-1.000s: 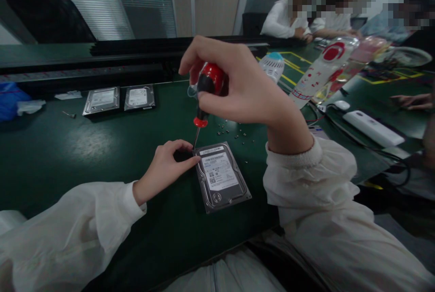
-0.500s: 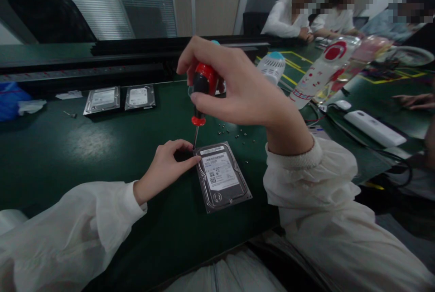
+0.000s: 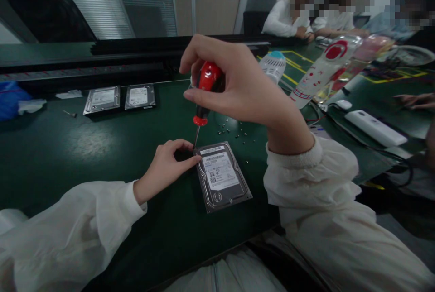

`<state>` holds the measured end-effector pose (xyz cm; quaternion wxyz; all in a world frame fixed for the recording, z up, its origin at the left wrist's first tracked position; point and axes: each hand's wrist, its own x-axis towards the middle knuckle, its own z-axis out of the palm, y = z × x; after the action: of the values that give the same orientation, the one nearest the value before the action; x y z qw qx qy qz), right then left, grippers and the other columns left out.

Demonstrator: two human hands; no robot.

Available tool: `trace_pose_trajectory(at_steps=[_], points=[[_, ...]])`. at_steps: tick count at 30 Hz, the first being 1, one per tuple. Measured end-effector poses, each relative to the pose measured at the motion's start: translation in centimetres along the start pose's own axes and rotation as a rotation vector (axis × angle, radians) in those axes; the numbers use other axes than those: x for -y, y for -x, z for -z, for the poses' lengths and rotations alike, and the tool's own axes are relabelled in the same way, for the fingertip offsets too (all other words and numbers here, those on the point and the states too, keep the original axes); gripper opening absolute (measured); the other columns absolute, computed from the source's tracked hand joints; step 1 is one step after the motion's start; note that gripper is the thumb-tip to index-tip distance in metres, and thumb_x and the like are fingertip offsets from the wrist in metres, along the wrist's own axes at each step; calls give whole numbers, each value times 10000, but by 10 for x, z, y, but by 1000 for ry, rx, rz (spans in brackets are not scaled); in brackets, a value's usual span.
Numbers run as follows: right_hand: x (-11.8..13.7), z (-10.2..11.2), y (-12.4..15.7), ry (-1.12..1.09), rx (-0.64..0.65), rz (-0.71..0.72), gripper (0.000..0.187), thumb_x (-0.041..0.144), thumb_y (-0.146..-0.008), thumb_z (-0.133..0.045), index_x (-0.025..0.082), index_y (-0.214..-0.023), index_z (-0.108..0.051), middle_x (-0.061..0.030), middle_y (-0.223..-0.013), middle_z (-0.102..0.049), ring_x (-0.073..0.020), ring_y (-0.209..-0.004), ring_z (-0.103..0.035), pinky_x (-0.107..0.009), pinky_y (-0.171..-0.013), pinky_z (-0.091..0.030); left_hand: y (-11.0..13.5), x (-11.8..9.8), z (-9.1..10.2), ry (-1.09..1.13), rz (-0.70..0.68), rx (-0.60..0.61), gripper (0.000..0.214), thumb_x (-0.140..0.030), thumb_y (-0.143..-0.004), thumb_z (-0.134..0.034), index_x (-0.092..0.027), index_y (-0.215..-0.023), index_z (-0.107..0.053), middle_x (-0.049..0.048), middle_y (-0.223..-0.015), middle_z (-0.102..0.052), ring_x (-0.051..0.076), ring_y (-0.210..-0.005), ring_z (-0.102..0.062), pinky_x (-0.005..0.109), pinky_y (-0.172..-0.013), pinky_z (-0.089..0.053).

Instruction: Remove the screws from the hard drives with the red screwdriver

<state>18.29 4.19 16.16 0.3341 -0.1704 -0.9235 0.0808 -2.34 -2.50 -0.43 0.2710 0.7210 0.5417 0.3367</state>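
Observation:
A silver hard drive [image 3: 222,175] with a white label lies on the green table [image 3: 84,147] in front of me. My right hand [image 3: 234,86] is closed round the red and black handle of a screwdriver [image 3: 204,102], held upright with its tip at the drive's far left corner. My left hand [image 3: 166,167] rests on the table beside that corner, thumb and forefinger curled and touching the drive's edge. Several small loose screws [image 3: 238,134] lie just beyond the drive.
Two more hard drives [image 3: 102,100] [image 3: 140,97] lie at the back left. A blue-capped white bottle [image 3: 273,66], a clear bottle with red print [image 3: 322,74] and a white remote-like device [image 3: 375,127] stand to the right. Other people in white sit at the far right.
My right fingers have shifted on the screwdriver handle, turning it slightly; its tip stays at the drive's corner. My left hand and the drive have not moved.

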Motion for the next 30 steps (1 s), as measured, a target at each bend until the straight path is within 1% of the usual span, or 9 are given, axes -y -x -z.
trace_pose_trajectory(at_steps=[5, 7, 9, 11, 13, 16, 22, 27, 30], points=[[3, 1, 0, 4, 46, -2, 297, 69, -761, -564, 126, -1053, -575, -28, -1036, -639, -79, -853, -522, -219, -765, -401, 0, 0, 0, 2, -19, -1, 273, -491, -882, -760, -251, -1012, -743, 23, -979, -741, 240, -913, -674, 405, -809, -512], [3, 0, 0, 4, 31, 3, 243, 95, -784, -565, 133, -1024, -577, -24, -1018, -645, -79, -836, -513, -221, -759, -390, 0, 0, 1, -2, -15, -1, 279, -496, -879, -762, -251, -1012, -743, 27, -983, -742, 243, -917, -674, 407, -808, -514], [2, 0, 0, 5, 7, 7, 142, 176, -847, -587, 138, -983, -581, -27, -1021, -650, -83, -839, -518, -227, -774, -397, 0, -1, 1, -6, -6, 4, 284, -498, -875, -764, -249, -1011, -742, 31, -989, -744, 247, -918, -676, 409, -804, -518], [1, 0, 0, 9, -8, 5, 117, 228, -880, -594, 146, -963, -579, -27, -1041, -650, -84, -852, -528, -230, -790, -409, 0, -1, 1, -9, 1, 3, 283, -495, -870, -767, -247, -1004, -742, 34, -986, -746, 248, -913, -680, 411, -802, -521], [1, 0, 0, -5, 4, -3, 132, 174, -846, -588, 150, -974, -570, -25, -1034, -641, -85, -864, -539, -225, -785, -420, 0, -1, 0, -6, 1, -2, 285, -493, -867, -769, -245, -1004, -742, 37, -987, -750, 249, -915, -684, 410, -804, -525], [1, 1, -1, -33, 29, 12, 227, 101, -756, -567, 147, -978, -559, -29, -1013, -625, -85, -878, -539, -220, -777, -424, 1, 0, 0, 0, -3, -5, 298, -501, -870, -765, -242, -1017, -744, 40, -997, -753, 250, -927, -690, 407, -811, -531], [0, 1, -1, 20, 9, 8, 150, 195, -859, -577, 139, -998, -580, -34, -1049, -627, -84, -863, -513, -235, -805, -412, 0, 0, 0, 2, 20, -1, 340, -527, -858, -772, -235, -1031, -750, 47, -1004, -750, 255, -917, -693, 415, -806, -537], [0, 0, -1, -32, 42, 15, 291, 91, -752, -569, 123, -1041, -580, -43, -1038, -617, -88, -871, -519, -226, -771, -413, 1, 0, 0, 4, 6, -3, 325, -508, -865, -771, -233, -1035, -745, 45, -1004, -745, 251, -926, -689, 422, -825, -535], [-1, -2, -1, -26, 14, 56, 210, 148, -794, -592, 116, -1001, -599, -42, -1012, -621, -88, -866, -514, -233, -792, -408, 1, 0, 1, 1, 9, 0, 318, -506, -868, -768, -237, -1035, -741, 46, -1013, -745, 250, -931, -686, 419, -823, -535]])
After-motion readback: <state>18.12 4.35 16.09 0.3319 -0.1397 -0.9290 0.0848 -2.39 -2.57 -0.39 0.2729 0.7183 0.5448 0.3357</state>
